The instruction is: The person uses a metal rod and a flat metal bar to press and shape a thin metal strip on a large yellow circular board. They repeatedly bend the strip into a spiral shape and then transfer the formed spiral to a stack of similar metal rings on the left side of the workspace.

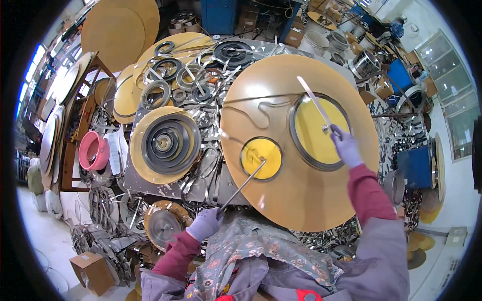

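Note:
My gloved left hand (205, 224) is closed round the near end of a thin metal rod (241, 188). The rod's far tip meets the middle of a small yellow disc with a dark rim (253, 150), lying on a large tan round board (301, 200). My gloved right hand (347, 149), also closed, grips the lower end of a pale flat strip (314, 100). That strip slants up and left over a larger yellow disc (314, 143) ringed by a dark metal band (329, 165). Beside my right fingers, a small metal knob shows on this disc.
A smaller tan disc bearing nested dark rings (150, 145) lies left of the board. Several loose metal rings (155, 95) and strips crowd the table behind it. A pink bowl (94, 150) stands at the left. Metal offcuts and a cardboard box (93, 272) lie below.

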Tool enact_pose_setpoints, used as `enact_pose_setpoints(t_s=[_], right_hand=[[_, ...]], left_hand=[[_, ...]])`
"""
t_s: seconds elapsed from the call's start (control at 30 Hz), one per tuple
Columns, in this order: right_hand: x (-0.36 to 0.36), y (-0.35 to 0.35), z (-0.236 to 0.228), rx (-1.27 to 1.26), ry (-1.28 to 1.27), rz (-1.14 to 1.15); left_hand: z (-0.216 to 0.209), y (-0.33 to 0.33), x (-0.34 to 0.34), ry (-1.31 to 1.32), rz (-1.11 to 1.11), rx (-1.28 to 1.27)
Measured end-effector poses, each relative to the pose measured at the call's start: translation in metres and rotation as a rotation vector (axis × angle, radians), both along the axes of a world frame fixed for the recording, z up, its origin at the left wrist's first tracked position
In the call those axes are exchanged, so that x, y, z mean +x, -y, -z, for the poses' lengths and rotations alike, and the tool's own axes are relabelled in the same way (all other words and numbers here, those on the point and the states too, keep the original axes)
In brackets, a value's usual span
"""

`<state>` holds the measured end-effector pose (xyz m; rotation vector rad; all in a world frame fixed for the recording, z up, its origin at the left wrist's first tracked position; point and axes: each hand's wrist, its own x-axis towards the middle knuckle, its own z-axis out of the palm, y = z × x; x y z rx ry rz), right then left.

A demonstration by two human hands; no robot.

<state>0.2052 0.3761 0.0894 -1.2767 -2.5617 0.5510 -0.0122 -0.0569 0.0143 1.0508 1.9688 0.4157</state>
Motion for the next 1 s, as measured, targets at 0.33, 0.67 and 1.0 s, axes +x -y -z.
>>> enact_pose_setpoints(t_s=[0.33,0.67,1.0], right_hand=[[-0.035,-0.009,0.093,0.110,0.232,0.086],[-0.010,-0.009,0.079,0.123,0.331,0.143],[-0.009,0.002,0.079,0.176,0.280,0.135]], left_hand=[[0.000,-0.021,-0.005,-0.009,0.042,0.046],[0.007,-0.045,-0.009,-0.005,0.049,0.129],[0.009,-0.070,-0.013,-0.053,0.038,0.107]])
